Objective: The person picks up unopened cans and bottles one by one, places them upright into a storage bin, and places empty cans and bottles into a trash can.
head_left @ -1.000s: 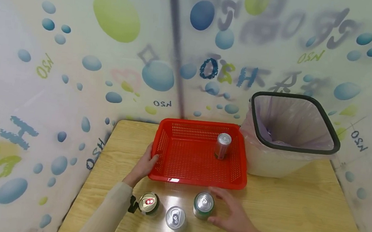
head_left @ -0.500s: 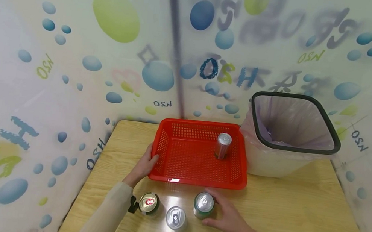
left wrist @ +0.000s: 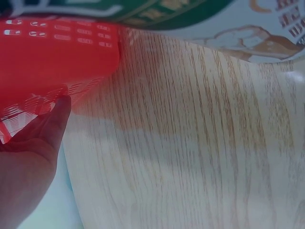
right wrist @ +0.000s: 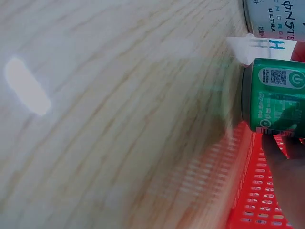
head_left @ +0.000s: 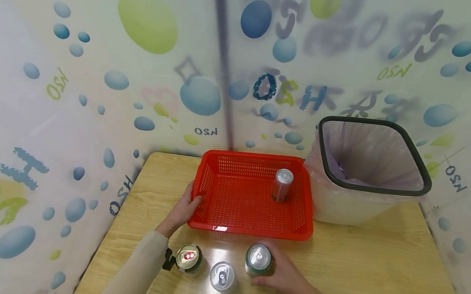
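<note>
My left hand [head_left: 180, 212] grips the left rim of a red plastic basket [head_left: 248, 231]. Its thumb lies over the rim, and in the left wrist view the fingers [left wrist: 58, 117] are against the basket's outer wall. With my right hand [head_left: 288, 277] I hold a green can [head_left: 258, 258], thumb at its near side and fingers round its far right side. In the right wrist view this green can [right wrist: 274, 102] stands upright on the table. To its left are a silver can [head_left: 222, 277] and a dark can with a gold top [head_left: 188, 258], both upright.
Another can [head_left: 282, 184] stands inside the basket, toward the right. A bin with a black rim [head_left: 371, 188] and a pale plastic liner stands to the basket's right. The wooden table [head_left: 386, 273] meets patterned wall sheets at the back and sides.
My right hand has moved left onto the green can, and its thumb and fingers have closed round it. The left hand and basket stay where they were.
</note>
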The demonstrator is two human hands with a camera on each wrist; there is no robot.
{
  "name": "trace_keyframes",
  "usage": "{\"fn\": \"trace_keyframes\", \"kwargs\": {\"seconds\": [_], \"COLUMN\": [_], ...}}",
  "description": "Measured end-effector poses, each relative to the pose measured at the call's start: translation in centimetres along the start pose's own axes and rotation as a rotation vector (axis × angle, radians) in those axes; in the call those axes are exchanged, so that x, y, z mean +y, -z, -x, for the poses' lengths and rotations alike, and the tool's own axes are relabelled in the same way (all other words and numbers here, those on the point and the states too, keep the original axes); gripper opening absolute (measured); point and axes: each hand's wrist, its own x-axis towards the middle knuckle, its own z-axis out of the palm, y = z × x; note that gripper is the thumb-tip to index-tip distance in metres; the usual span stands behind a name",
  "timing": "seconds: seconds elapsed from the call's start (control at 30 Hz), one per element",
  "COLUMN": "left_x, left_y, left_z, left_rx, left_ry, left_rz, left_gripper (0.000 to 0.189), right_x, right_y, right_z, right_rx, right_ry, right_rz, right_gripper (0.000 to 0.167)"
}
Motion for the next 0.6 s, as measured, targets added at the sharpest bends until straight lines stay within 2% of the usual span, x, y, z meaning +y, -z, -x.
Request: {"fn": "trace_keyframes", "kwargs": {"seconds": [0.07,0.2,0.43,0.6], "left_x": [0.6,0.6,-3.5,-2.8], "left_y": [0.1,0.2,-0.3,-0.3], "left_z": [0.3,0.4,-1.4,-1.1], "left_rx": [-0.005,-0.009,0.03,0.026], "left_ry": [0.001,-0.003,-0.006,0.003], "left_rz": [0.002,0.014,-0.001,0.0], "left_gripper": [0.06,0.06,0.06,0.061], "right_x": [0.0,-0.2,-0.3,-0.2], "right_y": [0.0,0.1,0.0,-0.3], "right_z": [-0.1,-0.3,-0.6,-0.6], "right_rx": [-0.009,-0.032,-0.053,-0.039], "right_ry": [0.001,0.025,0.019,-0.004], "right_rz": [0.004,-0.014,-0.068,-0.059], "right_gripper": [0.089,0.095,0.1,0.084]}}
